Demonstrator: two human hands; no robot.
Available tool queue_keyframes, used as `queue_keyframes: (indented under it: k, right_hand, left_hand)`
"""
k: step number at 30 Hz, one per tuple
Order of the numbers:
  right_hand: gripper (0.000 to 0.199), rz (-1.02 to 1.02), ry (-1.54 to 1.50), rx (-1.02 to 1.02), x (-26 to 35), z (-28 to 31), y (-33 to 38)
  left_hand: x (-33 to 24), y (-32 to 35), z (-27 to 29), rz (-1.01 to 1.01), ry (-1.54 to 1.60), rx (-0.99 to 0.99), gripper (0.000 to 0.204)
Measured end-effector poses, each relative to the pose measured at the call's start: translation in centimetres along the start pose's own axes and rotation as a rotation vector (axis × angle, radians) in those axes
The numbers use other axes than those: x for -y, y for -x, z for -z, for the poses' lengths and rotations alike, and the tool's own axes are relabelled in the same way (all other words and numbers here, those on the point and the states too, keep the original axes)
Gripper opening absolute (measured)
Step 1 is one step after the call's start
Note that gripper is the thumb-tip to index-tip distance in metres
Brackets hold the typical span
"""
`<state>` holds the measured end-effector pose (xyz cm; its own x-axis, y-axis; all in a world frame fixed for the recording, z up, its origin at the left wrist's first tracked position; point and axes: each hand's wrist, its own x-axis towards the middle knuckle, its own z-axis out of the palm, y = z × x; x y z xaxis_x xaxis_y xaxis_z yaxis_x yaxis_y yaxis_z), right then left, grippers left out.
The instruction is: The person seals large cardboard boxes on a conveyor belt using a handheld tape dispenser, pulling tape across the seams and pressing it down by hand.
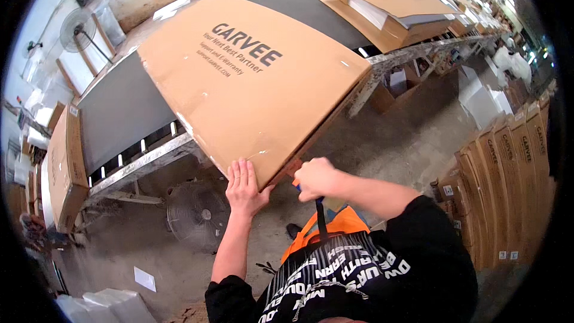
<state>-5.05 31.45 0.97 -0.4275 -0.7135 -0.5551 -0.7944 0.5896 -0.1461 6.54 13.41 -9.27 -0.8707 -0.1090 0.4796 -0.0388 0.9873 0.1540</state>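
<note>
A large flat brown cardboard box (251, 107) with dark print on top lies slanted across the conveyor, its near corner jutting over the edge toward me. My left hand (244, 186) rests flat on that corner, fingers stretched over the top and thumb at the side edge. Just to the right, my right hand (321, 178) is closed beside the box's near side. It grips a small tool with orange and blue parts (296, 184), mostly hidden by the fingers, so its kind is unclear.
The dark conveyor belt (122, 122) runs left to far right. An open carton (394, 9) stands farther along it, another box (66, 167) at the left. A floor fan (197, 215) sits under the conveyor. Cartons stand stacked (508, 185) at the right.
</note>
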Motion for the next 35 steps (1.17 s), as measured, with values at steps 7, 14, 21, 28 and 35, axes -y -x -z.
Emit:
queue_keyframes:
  k: [7,14,21,28,35]
  right_hand:
    - [0.039,0.367,0.192,-0.031,-2.4,-14.9,-9.9]
    - [0.073,-0.011,-1.809,-0.466,-31.1,-12.0,2.8]
    - [0.051,0.074,-1.835,-0.367,-53.5,3.6,-2.4]
    - [0.042,0.247,-1.61,-0.124,-48.9,-1.0,-0.2]
    - [0.068,-0.04,-2.003,-0.597,-27.8,-8.1,-2.5]
  left_hand:
    - [-0.5,-0.1,0.7,0.01,-0.071,0.051,0.087]
    - [-1.3,0.8,1.7,0.04,-0.153,0.138,0.081]
    - [-1.8,0.7,2.8,0.11,-0.159,0.251,0.083]
    - [-3.9,-1.4,4.9,0.254,-0.239,0.485,0.089]
    - [-7.8,-27.7,-5.6,-0.298,0.106,0.486,0.087]
